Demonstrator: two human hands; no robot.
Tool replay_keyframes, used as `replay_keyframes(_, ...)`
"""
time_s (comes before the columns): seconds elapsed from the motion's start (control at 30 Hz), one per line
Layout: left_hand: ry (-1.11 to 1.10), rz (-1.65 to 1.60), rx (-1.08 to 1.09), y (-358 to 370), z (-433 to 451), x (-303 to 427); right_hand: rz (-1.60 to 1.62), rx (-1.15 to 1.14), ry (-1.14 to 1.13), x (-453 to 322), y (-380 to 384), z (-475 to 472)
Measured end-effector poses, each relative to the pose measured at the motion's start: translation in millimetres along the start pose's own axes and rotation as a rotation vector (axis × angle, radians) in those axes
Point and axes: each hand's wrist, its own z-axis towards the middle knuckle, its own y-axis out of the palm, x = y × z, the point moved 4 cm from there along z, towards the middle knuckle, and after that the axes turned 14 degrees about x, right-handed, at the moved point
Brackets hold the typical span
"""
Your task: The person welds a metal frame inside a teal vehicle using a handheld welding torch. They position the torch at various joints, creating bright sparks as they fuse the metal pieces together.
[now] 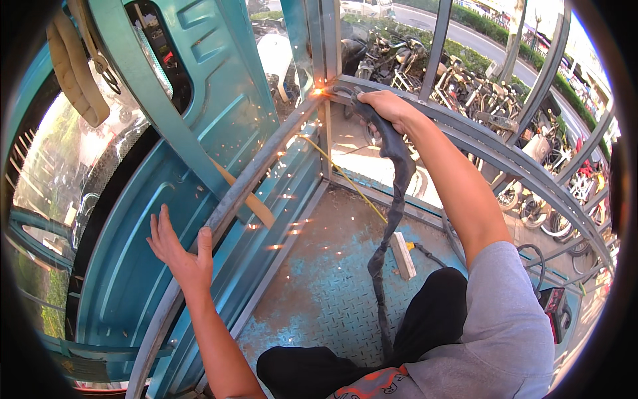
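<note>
My right hand [391, 109] grips the dark handle of a welding torch [373, 115]. Its curved neck points left, where a bright arc glows and sparks scatter at the far end of a grey steel tube [271, 149]. That end meets a metal corner post [324, 55] beside the blue-green truck cab. A black-wrapped cable [389, 229] hangs from the torch down to the floor. At the left, my left hand [182, 257] is spread with nothing in it, over the nearer part of the tube. Whether its thumb touches the tube, I cannot tell.
On the worn blue tread-plate floor [324, 309] lies a pale block [402, 257] next to a yellow-ended cable [423, 252]. A thin yellow strip [344, 174] slants down from the tube. Metal railings [498, 144] curve along the right, near a red-and-black machine [552, 311]. Straps [77, 75] hang left.
</note>
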Motion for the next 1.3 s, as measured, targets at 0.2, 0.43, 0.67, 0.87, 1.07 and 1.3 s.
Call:
replay_keyframes(0.2,-0.012,-0.004,0.001,-1.0,0.0,-0.5,-0.004,-0.006,-0.048,-9.6,7.8,0.5)
replay_keyframes(0.43,-0.026,-0.005,-0.003,-0.3,1.1,0.3,-0.056,0.005,-0.029,-17.2,11.5,4.5)
replay_keyframes(0.67,-0.084,-0.027,-0.017,-2.2,0.2,-0.3,-0.169,0.023,-0.078,-25.8,14.3,1.4)
replay_keyframes(0.87,-0.09,-0.047,-0.022,-2.6,0.6,-0.3,-0.112,0.016,-0.052,-22.6,12.8,-2.1)
replay_keyframes(1.07,-0.086,-0.049,-0.027,-1.2,0.2,0.0,-0.083,0.015,-0.017,-17.1,11.2,0.7)
replay_keyframes(1.3,-0.015,-0.014,-0.004,-0.8,0.0,0.1,0.033,-0.005,0.016,5.1,-2.1,0.7)
